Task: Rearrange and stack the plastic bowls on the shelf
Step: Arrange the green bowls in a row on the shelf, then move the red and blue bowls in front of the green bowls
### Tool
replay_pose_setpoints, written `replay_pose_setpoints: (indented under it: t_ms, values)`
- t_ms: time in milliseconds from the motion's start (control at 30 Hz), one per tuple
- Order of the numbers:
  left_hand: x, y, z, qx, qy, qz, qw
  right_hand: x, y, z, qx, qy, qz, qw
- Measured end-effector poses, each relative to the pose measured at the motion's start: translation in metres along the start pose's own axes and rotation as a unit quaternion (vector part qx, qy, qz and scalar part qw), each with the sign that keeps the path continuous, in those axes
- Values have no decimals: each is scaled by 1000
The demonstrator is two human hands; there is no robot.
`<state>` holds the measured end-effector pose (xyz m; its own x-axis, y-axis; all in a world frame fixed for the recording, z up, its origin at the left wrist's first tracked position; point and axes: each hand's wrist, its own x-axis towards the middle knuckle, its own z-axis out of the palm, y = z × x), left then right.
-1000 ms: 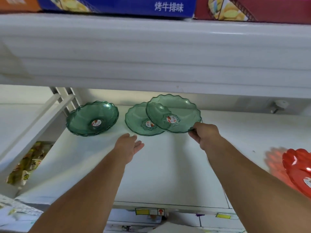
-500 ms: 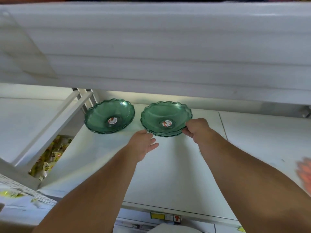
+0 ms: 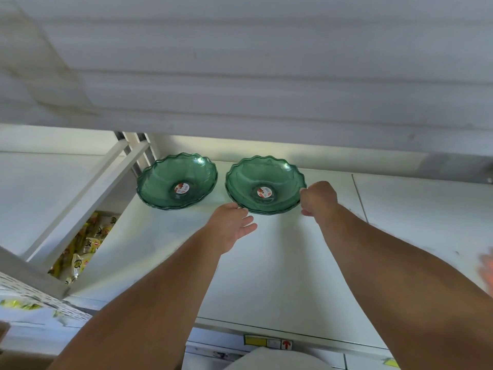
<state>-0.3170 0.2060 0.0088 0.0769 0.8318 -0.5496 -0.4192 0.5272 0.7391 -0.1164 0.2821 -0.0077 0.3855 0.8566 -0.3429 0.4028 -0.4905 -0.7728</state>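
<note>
On white shelf [image 3: 280,263], stacked green bowls [image 3: 265,184] upright, right hand [image 3: 318,196] gripping rim.

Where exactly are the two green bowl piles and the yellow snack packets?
left bowl [image 3: 165,180]: head view, on its inner wall.
right bowl stack [image 3: 250,177]: head view, inner wall of the top bowl.
yellow snack packets [image 3: 88,241]: head view, on one packet below the shelf.
</note>
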Motion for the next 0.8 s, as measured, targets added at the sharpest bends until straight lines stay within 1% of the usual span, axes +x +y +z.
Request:
replay_pose_setpoints:
  t_ms: [67, 100, 133, 167, 200, 233, 267, 300, 367, 433, 467, 533, 600, 667, 733, 800]
  values:
    - [0, 0, -1, 54, 13, 8, 998, -5, -4, -5, -39, 16, -19, 999]
    - [3, -2, -2, 102, 23, 14, 994, -5, -3, -7, -59, 21, -31, 998]
    - [5, -2, -3, 156, 48, 30, 986, -7, -3, -9, -78, 24, -45, 996]
    - [8, -3, -4, 228, 91, 59, 968, -9, -2, -12, -93, 22, -62, 993]
    - [11, -4, -7, 307, 137, 96, 937, -12, -2, -14, -112, 17, -75, 991]
    - [12, -4, -8, 385, 168, 137, 897, -14, -1, -15, -133, 7, -92, 987]
    - [11, -3, -8, 452, 182, 181, 854, -19, -1, -17, -157, -5, -110, 981]
    - [10, -2, -6, 512, 181, 218, 811, -25, -1, -18, -179, -18, -136, 974]
    - [8, 1, 1, 609, 153, 267, 731, -39, 4, -23, -232, -34, -174, 956]
    - [7, 4, 12, 683, 119, 273, 667, -52, 12, -29, -284, -22, -214, 934]
    - [7, 4, 19, 710, 102, 272, 642, -59, 17, -33, -312, -12, -237, 920]
    - [4, 0, 35, 738, 75, 272, 612, -67, 30, -42, -379, -1, -265, 887]
    - [1, -5, 51, 758, 55, 274, 589, -72, 43, -54, -439, -4, -251, 863]
    - [-1, -14, 66, 781, 37, 262, 566, -78, 56, -70, -465, -9, -238, 853]
    - [-5, -25, 83, 794, 19, 249, 554, -85, 67, -86, -473, -5, -235, 849]
    - [-10, -36, 100, 800, 4, 246, 547, -90, 78, -104, -468, 0, -224, 855]
